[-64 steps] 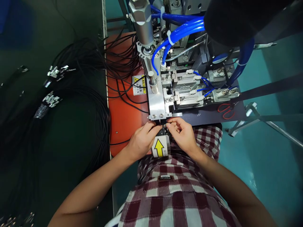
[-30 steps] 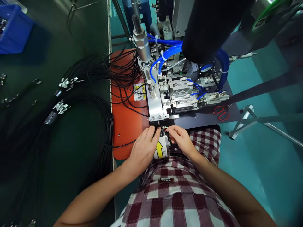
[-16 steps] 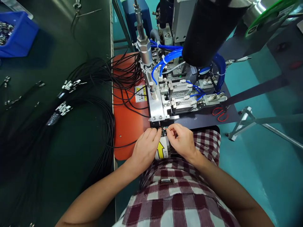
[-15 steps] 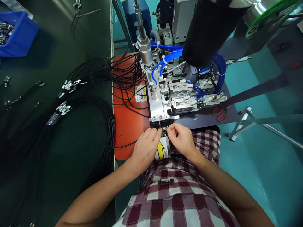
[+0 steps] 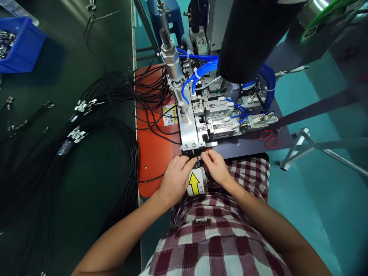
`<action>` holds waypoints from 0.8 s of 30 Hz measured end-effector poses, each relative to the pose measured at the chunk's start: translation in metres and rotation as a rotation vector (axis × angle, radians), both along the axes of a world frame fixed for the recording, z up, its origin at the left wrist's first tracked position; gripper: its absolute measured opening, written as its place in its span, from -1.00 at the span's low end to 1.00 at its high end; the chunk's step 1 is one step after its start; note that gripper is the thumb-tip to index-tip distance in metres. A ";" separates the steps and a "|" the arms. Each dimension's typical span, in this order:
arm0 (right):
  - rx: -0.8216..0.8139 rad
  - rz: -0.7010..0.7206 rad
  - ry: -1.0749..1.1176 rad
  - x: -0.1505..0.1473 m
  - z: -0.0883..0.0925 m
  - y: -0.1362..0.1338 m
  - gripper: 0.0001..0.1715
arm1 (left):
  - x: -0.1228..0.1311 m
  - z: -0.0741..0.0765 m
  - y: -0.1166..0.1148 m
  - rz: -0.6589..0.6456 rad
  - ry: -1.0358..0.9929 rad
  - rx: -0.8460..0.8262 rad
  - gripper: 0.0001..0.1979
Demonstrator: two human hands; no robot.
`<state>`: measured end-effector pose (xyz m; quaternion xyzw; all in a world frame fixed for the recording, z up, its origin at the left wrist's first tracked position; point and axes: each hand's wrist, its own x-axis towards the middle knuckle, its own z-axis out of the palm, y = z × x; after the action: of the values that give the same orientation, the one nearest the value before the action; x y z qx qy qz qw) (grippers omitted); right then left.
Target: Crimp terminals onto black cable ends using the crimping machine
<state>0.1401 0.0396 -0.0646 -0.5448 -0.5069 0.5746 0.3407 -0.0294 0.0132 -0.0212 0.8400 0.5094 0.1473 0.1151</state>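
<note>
My left hand (image 5: 175, 179) and my right hand (image 5: 215, 167) meet at the front edge of a small pneumatic press (image 5: 198, 119), just below its metal plate. Both hands pinch the end of a thin black cable (image 5: 149, 179) whose tip lies at the machine's slot. The tip itself is too small to make out. Between my hands sits a white label with a yellow arrow (image 5: 194, 183). The cable runs left over an orange mat (image 5: 153, 153).
Coils of black cables (image 5: 120, 130) with metal connectors (image 5: 75, 134) lie on the dark bench at left. A blue bin (image 5: 20, 46) stands at the far left. Blue air hoses (image 5: 201, 65) run over the machine. Red scissors (image 5: 268, 138) lie at right.
My hands stay pinched at the machine's front; the fingertips have shifted slightly toward the slot. The camera view has drifted a little.
</note>
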 end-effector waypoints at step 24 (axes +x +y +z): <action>-0.080 -0.143 0.288 -0.016 -0.005 -0.002 -0.60 | 0.007 0.004 0.004 0.053 0.075 -0.072 -0.66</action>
<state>0.1242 0.0379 -0.0694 -0.5048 -0.3895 0.6406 0.4279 -0.0224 0.0168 -0.0175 0.8263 0.5405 0.1003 0.1222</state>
